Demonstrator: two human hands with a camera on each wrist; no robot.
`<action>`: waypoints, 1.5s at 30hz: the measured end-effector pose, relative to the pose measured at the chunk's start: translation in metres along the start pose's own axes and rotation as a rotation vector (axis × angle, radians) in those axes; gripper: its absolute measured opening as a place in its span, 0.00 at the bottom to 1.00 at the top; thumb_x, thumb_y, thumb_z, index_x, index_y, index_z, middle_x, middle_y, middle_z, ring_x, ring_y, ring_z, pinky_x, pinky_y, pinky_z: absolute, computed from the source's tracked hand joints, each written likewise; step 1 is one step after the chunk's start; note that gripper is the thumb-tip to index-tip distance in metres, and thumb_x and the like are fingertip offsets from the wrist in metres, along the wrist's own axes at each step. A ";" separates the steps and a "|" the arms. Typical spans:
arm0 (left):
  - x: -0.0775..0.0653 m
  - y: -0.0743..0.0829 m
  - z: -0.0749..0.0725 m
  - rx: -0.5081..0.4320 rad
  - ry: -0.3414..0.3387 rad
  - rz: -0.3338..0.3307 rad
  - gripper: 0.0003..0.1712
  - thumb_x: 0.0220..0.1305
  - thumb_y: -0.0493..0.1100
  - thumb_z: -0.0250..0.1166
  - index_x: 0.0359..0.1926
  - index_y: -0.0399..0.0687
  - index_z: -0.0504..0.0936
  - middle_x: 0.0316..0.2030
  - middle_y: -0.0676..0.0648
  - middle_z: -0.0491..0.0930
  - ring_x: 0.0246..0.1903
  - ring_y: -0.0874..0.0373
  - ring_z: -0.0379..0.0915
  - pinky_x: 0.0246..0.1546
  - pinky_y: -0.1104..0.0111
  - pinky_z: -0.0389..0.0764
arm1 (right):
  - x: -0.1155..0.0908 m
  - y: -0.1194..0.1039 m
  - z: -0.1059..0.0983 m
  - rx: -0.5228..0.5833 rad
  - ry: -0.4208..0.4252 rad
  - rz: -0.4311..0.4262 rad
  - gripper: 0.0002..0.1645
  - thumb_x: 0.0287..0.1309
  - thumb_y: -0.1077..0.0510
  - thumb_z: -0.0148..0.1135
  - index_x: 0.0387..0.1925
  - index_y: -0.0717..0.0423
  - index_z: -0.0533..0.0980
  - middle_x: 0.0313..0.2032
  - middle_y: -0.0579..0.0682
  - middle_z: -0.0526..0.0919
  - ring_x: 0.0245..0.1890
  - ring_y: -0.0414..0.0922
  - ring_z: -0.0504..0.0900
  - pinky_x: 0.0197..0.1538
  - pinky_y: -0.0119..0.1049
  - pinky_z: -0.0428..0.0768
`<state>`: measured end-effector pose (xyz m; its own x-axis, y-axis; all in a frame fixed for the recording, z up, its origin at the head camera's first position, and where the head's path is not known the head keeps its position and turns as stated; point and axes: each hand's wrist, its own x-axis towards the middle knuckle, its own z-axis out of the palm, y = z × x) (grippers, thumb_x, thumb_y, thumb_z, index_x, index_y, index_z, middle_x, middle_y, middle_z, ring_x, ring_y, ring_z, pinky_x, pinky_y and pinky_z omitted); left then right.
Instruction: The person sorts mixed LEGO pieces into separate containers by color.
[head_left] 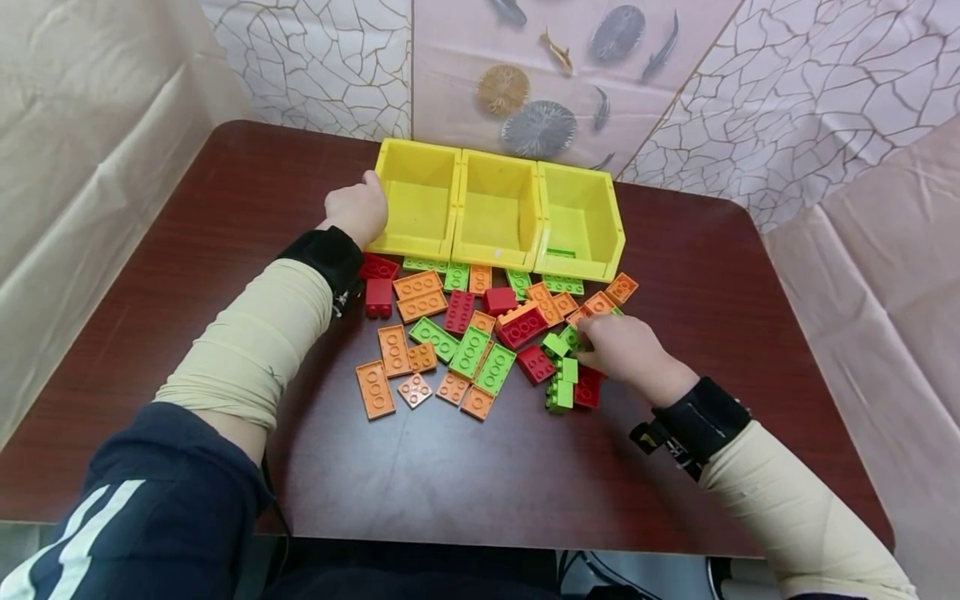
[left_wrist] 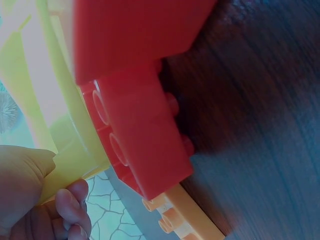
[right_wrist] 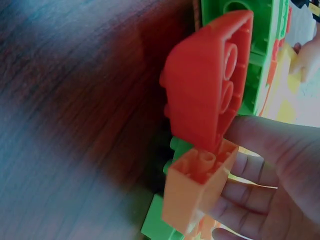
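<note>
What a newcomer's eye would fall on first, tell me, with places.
Three yellow bins stand side by side far back on the table, the left hand gripping their left end. In front lies a jumble of red, orange and green blocks, with the right hand at its right side.

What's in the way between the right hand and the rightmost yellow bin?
Some orange blocks lie on the table between the right hand and the rightmost yellow bin. Nothing visible hangs above them, so going over probably works.
</note>
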<state>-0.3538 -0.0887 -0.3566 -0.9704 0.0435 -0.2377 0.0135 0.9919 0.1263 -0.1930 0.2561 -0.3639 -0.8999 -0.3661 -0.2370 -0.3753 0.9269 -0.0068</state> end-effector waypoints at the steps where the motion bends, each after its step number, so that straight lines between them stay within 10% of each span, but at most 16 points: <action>1: 0.000 0.000 0.000 0.001 0.001 -0.002 0.32 0.70 0.44 0.49 0.65 0.33 0.46 0.38 0.36 0.72 0.36 0.43 0.72 0.43 0.53 0.74 | 0.000 0.001 0.000 0.015 0.003 0.005 0.14 0.50 0.52 0.69 0.22 0.51 0.71 0.17 0.45 0.69 0.18 0.42 0.67 0.22 0.35 0.63; 15: -0.002 0.001 0.002 0.009 0.020 -0.006 0.32 0.69 0.43 0.51 0.65 0.34 0.46 0.38 0.37 0.72 0.35 0.44 0.73 0.44 0.54 0.74 | 0.007 0.013 -0.022 0.263 0.141 0.058 0.15 0.56 0.53 0.64 0.40 0.59 0.75 0.35 0.55 0.79 0.27 0.47 0.73 0.32 0.42 0.72; 25: -0.005 0.000 0.003 0.012 0.056 -0.007 0.31 0.69 0.42 0.49 0.65 0.33 0.47 0.38 0.38 0.74 0.34 0.45 0.74 0.42 0.54 0.75 | 0.063 0.032 -0.054 0.094 0.213 0.044 0.18 0.56 0.56 0.64 0.45 0.64 0.76 0.42 0.61 0.77 0.42 0.55 0.76 0.43 0.50 0.74; 45: -0.007 0.002 0.007 0.024 0.108 -0.018 0.27 0.70 0.42 0.48 0.64 0.35 0.51 0.34 0.40 0.76 0.30 0.49 0.74 0.37 0.57 0.76 | 0.146 0.054 -0.038 0.078 0.058 -0.088 0.16 0.56 0.64 0.60 0.45 0.70 0.77 0.44 0.65 0.79 0.47 0.59 0.76 0.51 0.52 0.71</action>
<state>-0.3451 -0.0859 -0.3613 -0.9908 0.0139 -0.1343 0.0005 0.9951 0.0991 -0.3532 0.2500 -0.3618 -0.8765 -0.4484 -0.1754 -0.4371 0.8938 -0.1008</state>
